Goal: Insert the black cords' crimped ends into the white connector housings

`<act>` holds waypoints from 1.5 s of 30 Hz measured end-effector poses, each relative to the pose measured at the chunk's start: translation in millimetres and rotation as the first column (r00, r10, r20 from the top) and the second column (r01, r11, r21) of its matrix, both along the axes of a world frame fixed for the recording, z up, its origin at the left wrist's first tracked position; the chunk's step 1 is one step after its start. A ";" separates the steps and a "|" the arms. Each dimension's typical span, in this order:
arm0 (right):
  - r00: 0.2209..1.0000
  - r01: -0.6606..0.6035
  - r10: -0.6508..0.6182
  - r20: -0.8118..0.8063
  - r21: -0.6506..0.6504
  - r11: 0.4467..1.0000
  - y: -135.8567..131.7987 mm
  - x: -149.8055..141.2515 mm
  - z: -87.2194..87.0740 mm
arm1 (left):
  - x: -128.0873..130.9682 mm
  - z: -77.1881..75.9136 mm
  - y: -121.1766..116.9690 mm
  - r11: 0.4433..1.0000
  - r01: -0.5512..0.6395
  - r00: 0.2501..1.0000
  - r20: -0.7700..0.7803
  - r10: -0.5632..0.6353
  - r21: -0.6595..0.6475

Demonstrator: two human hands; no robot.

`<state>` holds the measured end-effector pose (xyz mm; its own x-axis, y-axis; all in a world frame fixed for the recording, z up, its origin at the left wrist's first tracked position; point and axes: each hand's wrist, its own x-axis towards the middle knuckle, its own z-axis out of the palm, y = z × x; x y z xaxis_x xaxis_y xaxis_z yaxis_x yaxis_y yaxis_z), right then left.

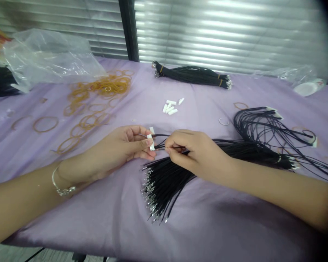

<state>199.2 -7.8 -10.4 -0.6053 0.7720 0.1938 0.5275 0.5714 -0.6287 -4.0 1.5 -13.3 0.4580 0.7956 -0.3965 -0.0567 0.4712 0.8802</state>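
The small white rectangular connector (pixel 151 142) with thin black wires (pixel 161 146) is above the middle of the purple-covered bench (pixel 98 214), pinched in the left hand's (pixel 138 143) grip, while the right hand (pixel 192 149) pinches the wires just beside it. Nearby lies a thick bundle of black cords with silvery ends (pixel 166 178), toward the front edge; loose tan rubber bands (pixel 109 85) lie toward the far left corner.

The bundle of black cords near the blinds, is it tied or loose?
Tied: yellow bands go around the cord bundle near both its ends.
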 end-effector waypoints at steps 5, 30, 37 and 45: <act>0.999 0.045 -0.046 -0.015 -0.082 0.996 1.3 -1.5 0.2 | 1.0 1.3 -0.5 1.000 0.018 0.999 -0.037 -0.017 0.015; 0.997 0.000 -0.004 -0.082 -0.053 0.999 2.3 -1.7 -4.7 | 1.7 -0.3 -0.5 1.000 -0.009 0.998 -0.066 0.008 -0.004; 1.000 -0.002 0.001 0.017 0.060 0.998 0.5 -7.5 -10.7 | 4.6 0.1 -0.2 1.000 -0.012 0.997 -0.073 0.012 0.006; 0.969 -0.073 -0.056 0.239 0.498 0.864 -8.3 -5.5 5.5 | 5.7 -0.9 0.1 1.000 -0.016 1.000 0.018 0.016 0.015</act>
